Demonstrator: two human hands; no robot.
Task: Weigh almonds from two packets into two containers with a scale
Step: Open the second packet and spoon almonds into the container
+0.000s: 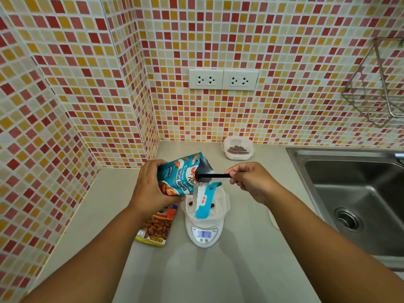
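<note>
On the grey worktop, the left hand grips the tilted packet above the scale, at twelve o'clock, right-hand fingers pinching a spoon to scoop almonds.

Setting: home kitchen. Mosaic tile wall across upper frame; twin wall sockets at centre; steel sink at right; grey countertop below; wire rack upper right.
</note>
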